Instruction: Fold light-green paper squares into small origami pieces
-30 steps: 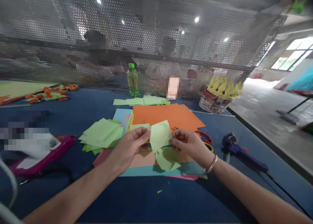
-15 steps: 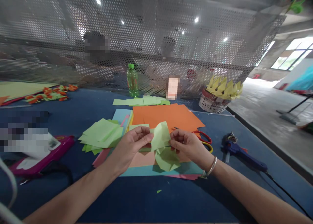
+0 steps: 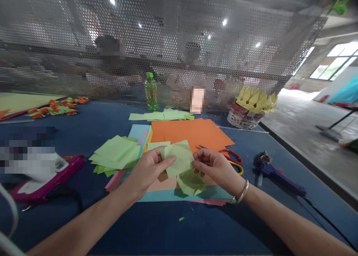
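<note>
A light green paper square (image 3: 180, 157) is held up in front of me over the coloured sheets. My left hand (image 3: 156, 163) pinches its left side, thumb on the near face. At its right edge, my right hand (image 3: 211, 164) closes thumb and fingers on the paper. Just below lies another green paper piece (image 3: 191, 183), creased, on top of a peach and blue sheet. To the left is a loose pile of green paper squares (image 3: 116, 153). Orange paper (image 3: 187, 131) lies behind my hands. Scissors (image 3: 233, 157) with red and yellow handles rest beside my right hand, their blades partly covered.
A blue glue gun (image 3: 279, 176) with its cord lies at right. A paper-covered pot (image 3: 243, 114) with yellow points stands behind it. Green strips (image 3: 162, 115) and a green bottle (image 3: 151, 92) are at the back, before a perforated metal screen (image 3: 167, 32). A magenta device (image 3: 61, 176) sits left.
The green square in my hands has opened out flatter and wider toward the left. My left thumb now lies over its face; my right hand has barely moved.
</note>
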A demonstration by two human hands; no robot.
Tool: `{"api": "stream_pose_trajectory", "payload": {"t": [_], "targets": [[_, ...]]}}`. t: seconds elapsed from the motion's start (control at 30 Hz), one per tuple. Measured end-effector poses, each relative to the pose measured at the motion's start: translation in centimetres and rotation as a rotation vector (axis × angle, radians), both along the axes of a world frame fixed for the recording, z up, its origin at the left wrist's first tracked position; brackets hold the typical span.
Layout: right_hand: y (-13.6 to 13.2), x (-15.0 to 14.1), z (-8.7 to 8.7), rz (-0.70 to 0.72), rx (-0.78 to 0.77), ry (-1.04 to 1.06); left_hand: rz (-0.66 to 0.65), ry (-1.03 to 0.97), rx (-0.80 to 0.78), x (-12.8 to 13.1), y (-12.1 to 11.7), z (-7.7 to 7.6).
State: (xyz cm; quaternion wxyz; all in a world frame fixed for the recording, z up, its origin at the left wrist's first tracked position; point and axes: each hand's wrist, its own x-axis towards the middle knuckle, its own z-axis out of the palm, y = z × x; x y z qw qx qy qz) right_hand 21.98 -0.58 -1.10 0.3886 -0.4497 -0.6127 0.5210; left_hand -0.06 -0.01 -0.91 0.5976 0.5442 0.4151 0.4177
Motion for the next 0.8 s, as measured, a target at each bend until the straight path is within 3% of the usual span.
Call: {"api": "stream_pose_trajectory", "payload": {"t": [0.13,0.37,0.57,0.7,0.8], "targets": [[0.0,-0.1,-0.1,-0.003,-0.018,0.017,0.038,0.153,-0.009,0.1,-0.2,0.1],[0.3,0.3,0.2,-0.083,-0.044,0.014,0.003,0.109,0.058,0.3,-0.1,0.3],[1.5,1.4,0.0,-0.275,-0.02,0.103,0.21,0.279,0.286,0.0,0.1,-0.3],[1.8,1.7,-0.3,-0.285,-0.037,0.103,0.106,0.402,0.403,0.1,-0.6,-0.4],[1.7,1.6,-0.4,-0.214,-0.03,0.026,0.048,0.503,0.482,0.2,-1.0,-0.4]]}}
